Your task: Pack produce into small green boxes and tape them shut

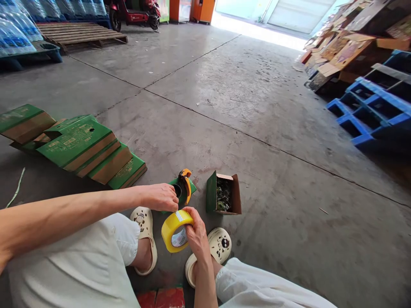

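Observation:
My right hand grips a roll of yellow packing tape by its right side, thumb at the inner ring. A small patterned tab shows on the roll's top. Just above that tab, my left hand is closed with its fingertips pinched at the roll's upper edge; what lies between them is hidden. Beyond my hands, a tape dispenser with an orange-yellow handle rests on a green piece on the floor. To its right stands a small open green cardboard box with dark, shiny contents.
Flattened green cartons are stacked on the floor at left. Cream clogs are on my feet. A red-topped object sits below me. Blue pallets and piled cardboard stand right; a wooden pallet and scooter stand back left.

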### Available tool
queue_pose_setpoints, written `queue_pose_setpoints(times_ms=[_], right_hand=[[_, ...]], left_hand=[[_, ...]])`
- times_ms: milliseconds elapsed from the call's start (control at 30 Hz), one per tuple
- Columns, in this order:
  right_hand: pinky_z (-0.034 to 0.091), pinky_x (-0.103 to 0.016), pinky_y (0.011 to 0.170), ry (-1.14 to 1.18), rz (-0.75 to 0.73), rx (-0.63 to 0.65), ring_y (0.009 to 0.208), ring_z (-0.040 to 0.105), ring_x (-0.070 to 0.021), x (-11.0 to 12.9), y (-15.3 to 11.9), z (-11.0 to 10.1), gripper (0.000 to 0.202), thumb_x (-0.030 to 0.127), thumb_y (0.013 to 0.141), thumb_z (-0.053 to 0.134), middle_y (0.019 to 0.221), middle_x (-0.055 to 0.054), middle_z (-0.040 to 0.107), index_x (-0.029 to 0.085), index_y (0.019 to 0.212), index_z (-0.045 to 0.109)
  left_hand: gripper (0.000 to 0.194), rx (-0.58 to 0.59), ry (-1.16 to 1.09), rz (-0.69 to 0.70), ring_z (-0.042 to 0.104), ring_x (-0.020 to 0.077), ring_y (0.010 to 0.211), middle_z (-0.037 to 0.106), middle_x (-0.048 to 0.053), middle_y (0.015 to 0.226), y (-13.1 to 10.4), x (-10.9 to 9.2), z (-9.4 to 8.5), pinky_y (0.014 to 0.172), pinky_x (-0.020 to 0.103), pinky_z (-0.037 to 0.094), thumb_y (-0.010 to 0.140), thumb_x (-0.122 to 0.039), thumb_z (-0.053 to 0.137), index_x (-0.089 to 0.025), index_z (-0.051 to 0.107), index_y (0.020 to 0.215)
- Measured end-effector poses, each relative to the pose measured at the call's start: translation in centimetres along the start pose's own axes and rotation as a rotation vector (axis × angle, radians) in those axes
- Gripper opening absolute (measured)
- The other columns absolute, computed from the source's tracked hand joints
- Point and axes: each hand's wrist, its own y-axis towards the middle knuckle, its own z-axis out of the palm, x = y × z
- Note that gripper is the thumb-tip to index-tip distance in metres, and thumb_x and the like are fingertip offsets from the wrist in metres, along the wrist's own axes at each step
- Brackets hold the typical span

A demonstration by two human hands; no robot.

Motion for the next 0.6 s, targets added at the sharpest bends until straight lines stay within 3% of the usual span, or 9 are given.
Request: queue_pose_setpoints(times_ms=[233, 600], right_hand=[[0.047, -0.032, 0.09, -0.013, 0.02, 0.021, 0.099, 0.063, -0.0237, -0.12, -0.07, 0.07, 0.045, 0.015, 0.071, 0.044, 0.106, -0.005, 0.07, 0.021, 0.11, 0.065], [0.047, -0.03, 0.086, 0.042, 0.063, 0.033, 0.095, 0.062, -0.0233, 0.24, -0.29, 0.04, 0.046, 0.016, 0.07, 0.045, 0.104, -0.004, 0.07, 0.02, 0.11, 0.067]], left_hand=[[0.025, 0.055, 0.133, 0.073, 0.062, 0.0167, 0.066, 0.071, 0.001, 0.071, 0.18, -0.13, 0.57, 0.074, 0.033, 0.043, 0.087, -0.006, 0.076, -0.022, 0.064, 0.072], [0.026, 0.036, 0.139, 0.101, 0.057, 0.0161, 0.065, 0.069, 0.0, 0.073, 0.17, -0.13, 0.87, 0.073, 0.034, 0.042, 0.09, -0.008, 0.074, -0.022, 0.062, 0.072]])
